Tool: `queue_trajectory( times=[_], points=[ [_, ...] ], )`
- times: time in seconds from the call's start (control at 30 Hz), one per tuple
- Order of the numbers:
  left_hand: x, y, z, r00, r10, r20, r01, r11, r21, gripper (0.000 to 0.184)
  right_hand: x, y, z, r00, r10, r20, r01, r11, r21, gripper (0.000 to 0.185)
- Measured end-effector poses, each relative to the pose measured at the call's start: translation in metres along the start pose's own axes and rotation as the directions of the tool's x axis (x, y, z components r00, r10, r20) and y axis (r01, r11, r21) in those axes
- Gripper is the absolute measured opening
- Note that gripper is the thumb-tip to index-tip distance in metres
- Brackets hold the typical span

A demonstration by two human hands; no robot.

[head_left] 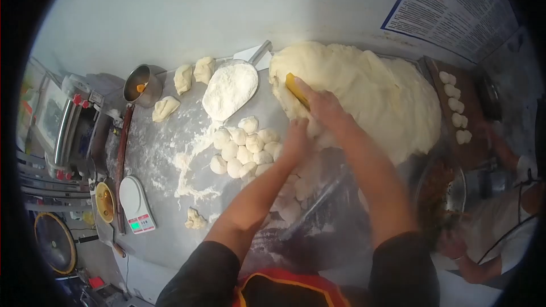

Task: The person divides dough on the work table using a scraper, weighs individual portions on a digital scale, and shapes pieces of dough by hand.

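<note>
A large pale slab of dough [364,91] lies at the back of the metal table. My right hand [323,105] grips a yellow dough scraper [297,90], its edge against the left part of the slab. Just below, my left hand [298,141] is closed on the dough's near left edge; its fingertips are partly hidden. Left of my left forearm, several round dough balls [245,153] sit bunched together, and more lie partly behind that arm. A metal scoop heaped with white flour [230,88] rests left of the slab.
Dough pieces [166,108] and a metal pot [142,86] stand at the back left. A digital scale [136,202] lies beside a long rolling pin [123,165]. At right, another person's hand [452,243] is near a bowl of filling [441,190]; a board [455,111] holds small dough pieces.
</note>
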State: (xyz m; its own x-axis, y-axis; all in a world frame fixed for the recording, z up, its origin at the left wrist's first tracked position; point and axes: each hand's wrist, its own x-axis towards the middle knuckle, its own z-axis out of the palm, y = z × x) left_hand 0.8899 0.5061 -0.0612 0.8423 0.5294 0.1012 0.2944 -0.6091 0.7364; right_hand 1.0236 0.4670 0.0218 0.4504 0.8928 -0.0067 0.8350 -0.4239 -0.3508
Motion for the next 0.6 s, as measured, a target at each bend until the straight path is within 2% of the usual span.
queue_trajectory(
  times=[0.1, 0.2, 0.3, 0.4, 0.43, 0.5, 0.53, 0.57, 0.6],
  points=[
    [0.003, -0.011, -0.017, 0.989, -0.148, 0.002, 0.146, 0.978, -0.151, 0.056, -0.013, 0.005, -0.005, 0.997, -0.006, 0.079, 0.005, 1.000, 0.009, 0.062],
    [0.014, -0.047, -0.018, 0.993, -0.067, -0.096, 0.057, 0.992, -0.111, 0.048, -0.064, -0.004, -0.044, 0.984, 0.070, 0.163, -0.096, 0.983, 0.157, 0.058],
    [0.025, -0.037, -0.047, 0.939, -0.313, 0.147, 0.345, 0.848, -0.403, 0.042, -0.119, 0.037, -0.029, 0.949, 0.141, 0.280, -0.125, 0.989, -0.077, 0.051],
    [0.039, -0.030, -0.065, 0.879, -0.428, 0.211, 0.459, 0.636, -0.620, 0.035, -0.167, -0.011, -0.080, 0.779, 0.431, 0.455, -0.468, 0.883, -0.035, 0.049],
    [0.046, -0.037, -0.072, 0.907, -0.338, 0.252, 0.420, 0.667, -0.616, 0.030, -0.186, 0.000, -0.067, 0.877, 0.354, 0.325, -0.362, 0.931, -0.038, 0.049],
    [0.056, -0.025, -0.086, 0.843, -0.454, 0.287, 0.506, 0.493, -0.708, 0.027, -0.217, 0.027, -0.048, 0.988, 0.148, 0.050, -0.143, 0.985, -0.096, 0.051],
    [0.062, -0.019, -0.092, 0.808, -0.502, 0.308, 0.533, 0.401, -0.745, 0.026, -0.219, 0.031, -0.048, 0.995, 0.064, -0.071, -0.072, 0.990, -0.124, 0.051],
    [0.071, -0.026, -0.084, 0.836, -0.468, 0.287, 0.478, 0.362, -0.800, 0.026, -0.216, 0.035, -0.049, 0.982, -0.029, -0.187, -0.002, 0.987, -0.161, 0.052],
    [0.074, -0.011, -0.095, 0.850, -0.457, 0.263, 0.464, 0.412, -0.784, 0.024, -0.212, 0.030, -0.054, 0.949, -0.122, -0.290, 0.064, 0.978, -0.199, 0.053]
  ],
)
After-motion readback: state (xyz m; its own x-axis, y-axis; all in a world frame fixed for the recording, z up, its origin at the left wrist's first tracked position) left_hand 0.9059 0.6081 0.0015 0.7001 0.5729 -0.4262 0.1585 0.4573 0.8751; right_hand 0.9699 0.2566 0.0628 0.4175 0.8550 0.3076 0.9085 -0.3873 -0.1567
